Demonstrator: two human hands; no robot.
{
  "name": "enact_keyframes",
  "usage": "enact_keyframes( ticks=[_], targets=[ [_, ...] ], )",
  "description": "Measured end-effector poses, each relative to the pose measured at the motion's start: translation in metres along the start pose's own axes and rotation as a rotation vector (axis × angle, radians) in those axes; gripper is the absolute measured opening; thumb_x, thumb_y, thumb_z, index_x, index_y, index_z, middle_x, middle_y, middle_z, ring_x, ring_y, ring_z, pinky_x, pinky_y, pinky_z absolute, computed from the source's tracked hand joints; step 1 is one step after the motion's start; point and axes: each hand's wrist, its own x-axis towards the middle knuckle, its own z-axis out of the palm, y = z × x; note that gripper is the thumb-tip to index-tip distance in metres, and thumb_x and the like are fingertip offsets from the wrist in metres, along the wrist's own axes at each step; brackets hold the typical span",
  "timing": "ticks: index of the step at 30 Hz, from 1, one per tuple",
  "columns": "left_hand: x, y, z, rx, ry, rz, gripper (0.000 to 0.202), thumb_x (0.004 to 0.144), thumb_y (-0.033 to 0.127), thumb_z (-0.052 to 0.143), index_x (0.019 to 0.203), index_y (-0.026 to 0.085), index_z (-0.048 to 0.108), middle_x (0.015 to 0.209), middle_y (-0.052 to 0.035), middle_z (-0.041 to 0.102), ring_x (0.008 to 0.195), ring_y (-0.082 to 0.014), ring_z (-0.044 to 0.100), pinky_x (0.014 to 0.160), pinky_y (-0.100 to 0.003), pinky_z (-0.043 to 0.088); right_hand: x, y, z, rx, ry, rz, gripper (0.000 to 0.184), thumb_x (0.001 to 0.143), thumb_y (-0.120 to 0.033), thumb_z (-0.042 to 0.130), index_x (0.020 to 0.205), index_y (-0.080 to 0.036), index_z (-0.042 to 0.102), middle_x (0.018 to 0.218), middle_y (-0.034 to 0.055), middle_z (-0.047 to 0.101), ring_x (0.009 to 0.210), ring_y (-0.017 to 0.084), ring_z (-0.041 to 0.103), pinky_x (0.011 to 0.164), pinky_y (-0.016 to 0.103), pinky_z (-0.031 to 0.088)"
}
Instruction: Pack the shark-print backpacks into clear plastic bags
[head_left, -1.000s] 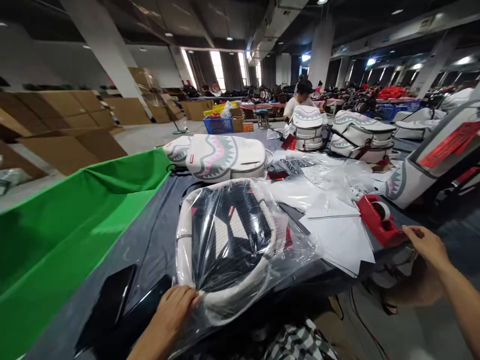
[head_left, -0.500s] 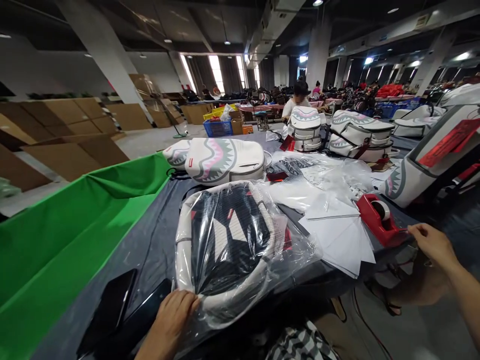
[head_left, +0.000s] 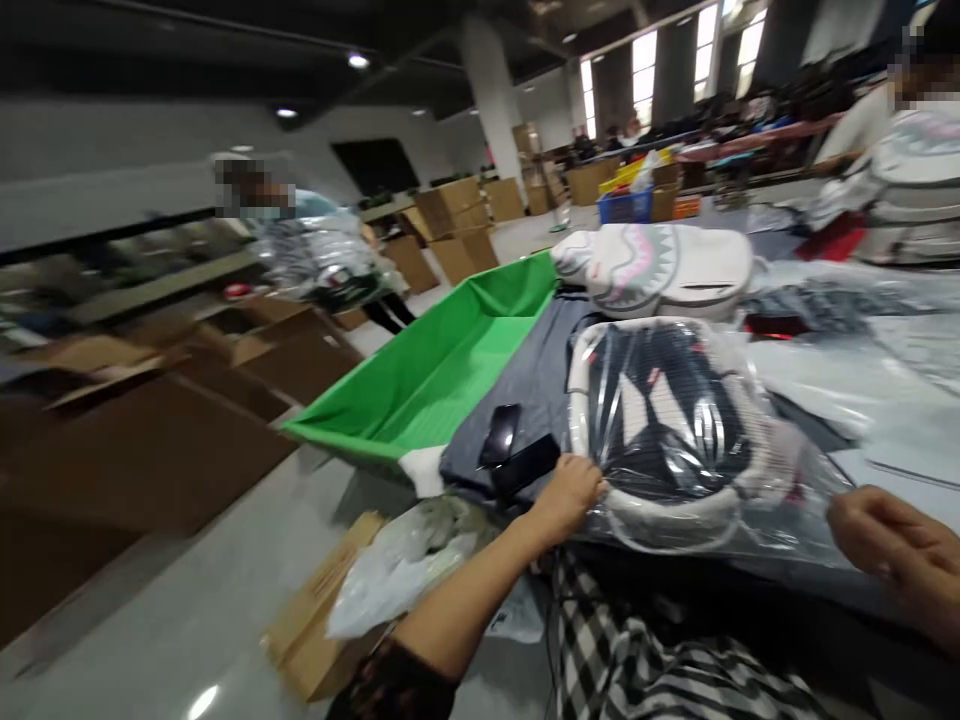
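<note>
A white and black backpack in a clear plastic bag (head_left: 660, 420) lies on the dark-covered table (head_left: 532, 380) in front of me. My left hand (head_left: 574, 490) rests on its near left corner, fingers curled onto the plastic. At the bag's near right corner my right hand (head_left: 892, 545) is blurred and has its fingers curled; what they pinch is unclear. Just left of my left hand lie two dark phones (head_left: 514, 450).
A white shark-mouth backpack (head_left: 660, 270) lies behind the bagged one. A green cloth bin (head_left: 450, 370) runs along the table's left side. Brown cartons (head_left: 150, 440) stand on the floor at left, where a person (head_left: 315, 255) carries bagged packs. A carton of plastic (head_left: 375, 580) sits below.
The view has swung left toward the floor and cartons. My right hand has come from the red tape dispenser to the bag's near right corner. My left hand stays on the bag.
</note>
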Motion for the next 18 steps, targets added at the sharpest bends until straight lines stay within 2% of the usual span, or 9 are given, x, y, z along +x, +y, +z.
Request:
enact_keyframes(
  ticks=[2, 3, 4, 6, 8, 10, 13, 16, 18],
  targets=[
    [0.003, 0.001, -0.007, 0.029, -0.046, -0.018, 0.027, 0.107, 0.030, 0.043, 0.094, 0.017, 0.063, 0.091, -0.0049, 0.065, 0.093, -0.0205, 0.058, 0.094, -0.036, 0.041, 0.028, -0.029, 0.050, -0.206, -0.423, -0.251, 0.044, 0.088, -0.066, 0.056, 0.075, -0.024, 0.060, 0.067, 0.0023, 0.057, 0.061, 0.017, 0.053, 0.056, 0.029, 0.045],
    [0.004, 0.003, -0.010, 0.036, -0.057, -0.019, 0.028, 0.108, 0.031, 0.042, 0.096, 0.016, 0.063, 0.092, -0.0054, 0.065, 0.094, -0.0208, 0.058, 0.093, -0.036, 0.041, 0.041, -0.041, 0.076, -0.296, -0.598, -0.374, 0.041, 0.091, -0.061, 0.052, 0.076, -0.024, 0.060, 0.071, 0.0026, 0.060, 0.064, 0.018, 0.055, 0.060, 0.029, 0.045],
    [0.004, 0.004, -0.013, 0.036, -0.065, -0.014, 0.030, 0.108, 0.032, 0.041, 0.097, 0.016, 0.063, 0.093, -0.0059, 0.065, 0.094, -0.0211, 0.058, 0.093, -0.036, 0.040, 0.055, -0.052, 0.100, -0.396, -0.708, -0.486, 0.037, 0.093, -0.055, 0.050, 0.076, -0.024, 0.060, 0.073, 0.0025, 0.062, 0.066, 0.018, 0.056, 0.061, 0.029, 0.043],
    [0.003, 0.006, -0.016, 0.026, -0.071, -0.001, 0.032, 0.109, 0.033, 0.038, 0.100, 0.015, 0.063, 0.095, -0.0068, 0.066, 0.094, -0.0217, 0.059, 0.090, -0.036, 0.040, 0.080, -0.064, 0.141, -0.657, -0.821, -0.595, 0.022, 0.091, -0.039, 0.052, 0.078, -0.024, 0.060, 0.079, 0.0024, 0.066, 0.071, 0.018, 0.059, 0.064, 0.029, 0.041],
    [0.002, 0.007, -0.016, 0.010, -0.067, 0.006, 0.033, 0.109, 0.033, 0.036, 0.103, 0.015, 0.063, 0.096, -0.0072, 0.066, 0.093, -0.0220, 0.059, 0.089, -0.037, 0.040, 0.105, -0.068, 0.168, -0.901, -0.856, -0.561, 0.008, 0.084, -0.030, 0.062, 0.079, -0.024, 0.061, 0.081, 0.0026, 0.068, 0.076, 0.021, 0.063, 0.064, 0.028, 0.038],
    [0.002, 0.007, -0.014, 0.002, -0.058, 0.007, 0.033, 0.109, 0.032, 0.036, 0.103, 0.014, 0.064, 0.095, -0.0071, 0.066, 0.093, -0.0224, 0.059, 0.090, -0.037, 0.040, 0.125, -0.067, 0.178, -1.029, -0.852, -0.484, 0.017, 0.077, -0.032, 0.074, 0.079, -0.023, 0.060, 0.077, 0.0025, 0.068, 0.074, 0.022, 0.064, 0.060, 0.028, 0.035],
    [0.002, 0.005, -0.009, -0.012, -0.026, 0.010, 0.033, 0.109, 0.033, 0.038, 0.101, 0.014, 0.064, 0.092, -0.0065, 0.064, 0.095, -0.0229, 0.059, 0.092, -0.039, 0.040, 0.141, -0.067, 0.169, -1.027, -0.772, -0.422, 0.033, 0.069, -0.039, 0.082, 0.079, -0.023, 0.055, 0.072, 0.0007, 0.066, 0.068, 0.021, 0.063, 0.057, 0.027, 0.033],
    [0.001, 0.003, -0.004, -0.040, 0.021, 0.003, 0.033, 0.109, 0.034, 0.038, 0.098, 0.015, 0.063, 0.092, -0.0061, 0.063, 0.095, -0.0226, 0.058, 0.093, -0.039, 0.040, 0.129, -0.073, 0.151, -0.994, -0.629, -0.424, 0.027, 0.082, -0.039, 0.070, 0.075, -0.024, 0.049, 0.070, -0.0003, 0.065, 0.066, 0.018, 0.061, 0.059, 0.027, 0.033],
    [0.000, 0.004, 0.000, -0.058, 0.032, -0.001, 0.032, 0.109, 0.034, 0.038, 0.098, 0.016, 0.063, 0.093, -0.0059, 0.063, 0.095, -0.0224, 0.058, 0.094, -0.039, 0.040, 0.111, -0.074, 0.149, -0.991, -0.627, -0.450, 0.025, 0.089, -0.041, 0.061, 0.076, -0.024, 0.050, 0.070, 0.0002, 0.066, 0.065, 0.018, 0.061, 0.059, 0.028, 0.031]
  ],
)
